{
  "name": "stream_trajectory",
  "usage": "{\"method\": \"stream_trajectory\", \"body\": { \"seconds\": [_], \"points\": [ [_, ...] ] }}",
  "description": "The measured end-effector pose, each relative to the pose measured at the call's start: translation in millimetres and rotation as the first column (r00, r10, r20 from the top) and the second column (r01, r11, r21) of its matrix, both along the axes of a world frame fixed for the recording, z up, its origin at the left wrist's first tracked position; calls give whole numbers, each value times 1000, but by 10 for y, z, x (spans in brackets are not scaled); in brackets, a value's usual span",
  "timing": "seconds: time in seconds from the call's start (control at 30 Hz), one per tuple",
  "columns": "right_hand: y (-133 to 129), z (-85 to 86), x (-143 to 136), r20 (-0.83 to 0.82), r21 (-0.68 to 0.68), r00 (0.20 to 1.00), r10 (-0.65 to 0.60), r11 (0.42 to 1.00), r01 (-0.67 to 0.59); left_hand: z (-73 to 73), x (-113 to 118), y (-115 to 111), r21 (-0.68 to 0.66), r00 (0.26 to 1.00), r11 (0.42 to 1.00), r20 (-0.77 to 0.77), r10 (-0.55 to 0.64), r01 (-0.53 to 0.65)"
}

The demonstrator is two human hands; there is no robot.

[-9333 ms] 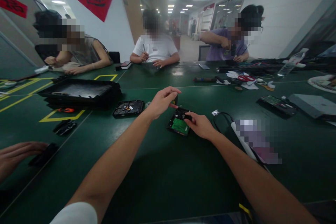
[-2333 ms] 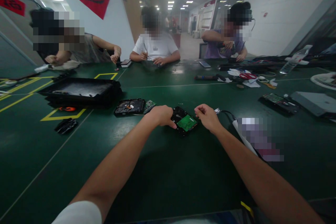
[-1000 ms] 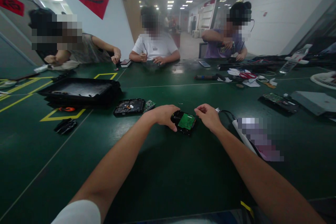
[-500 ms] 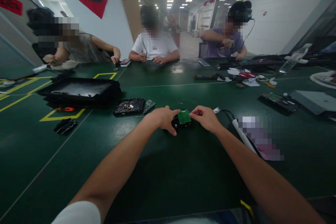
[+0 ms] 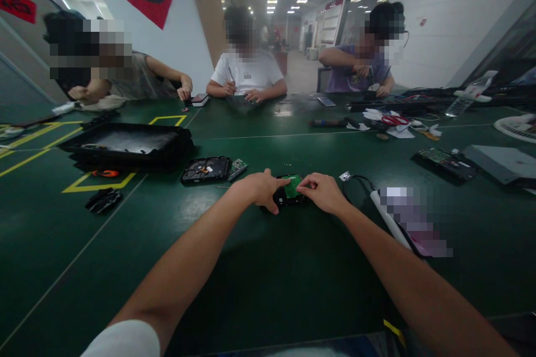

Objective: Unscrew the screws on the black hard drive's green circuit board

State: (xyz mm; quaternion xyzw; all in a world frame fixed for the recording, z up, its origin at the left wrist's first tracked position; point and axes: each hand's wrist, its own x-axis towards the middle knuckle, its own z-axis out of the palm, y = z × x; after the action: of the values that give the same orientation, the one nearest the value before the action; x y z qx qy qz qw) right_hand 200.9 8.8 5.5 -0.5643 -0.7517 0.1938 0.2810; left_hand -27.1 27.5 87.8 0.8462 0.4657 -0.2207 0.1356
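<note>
A black hard drive (image 5: 281, 199) lies on the green table in front of me, a green circuit board (image 5: 292, 186) on its upper face. My left hand (image 5: 263, 189) grips the drive from the left, thumb at the near side and index finger reaching onto the board. At the board's right part, my right hand (image 5: 318, 189) has thumb and fingertips pinched together, touching or just over it. Whether something small sits in that pinch is hidden. To the left rest another black hard drive (image 5: 205, 170) and a loose circuit board (image 5: 238, 169).
Stacked black trays (image 5: 125, 142) stand at the left, near a black bundle (image 5: 104, 201). On the right are a white power strip (image 5: 389, 220), a drive with its board showing (image 5: 446, 164), a grey box (image 5: 502, 162) and a bottle (image 5: 471, 93). Three people sit opposite.
My right hand has moved slightly left, its pinched fingertips coming from the board's right edge to over the board. My left hand stays on the hard drive, almost unmoved.
</note>
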Motion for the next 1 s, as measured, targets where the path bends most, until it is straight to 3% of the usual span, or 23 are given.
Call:
{"method": "stream_trajectory", "body": {
  "seconds": [0.33,1.0],
  "points": [
    [19,-67,21,-39,-32,998,-58,998,57,-5,-5,-2,5,1000,1000,9,-5,5],
    [9,-81,29,-80,-122,996,41,991,-51,-17,-16,10,-2,1000,1000,9,-20,20]
  ]
}}
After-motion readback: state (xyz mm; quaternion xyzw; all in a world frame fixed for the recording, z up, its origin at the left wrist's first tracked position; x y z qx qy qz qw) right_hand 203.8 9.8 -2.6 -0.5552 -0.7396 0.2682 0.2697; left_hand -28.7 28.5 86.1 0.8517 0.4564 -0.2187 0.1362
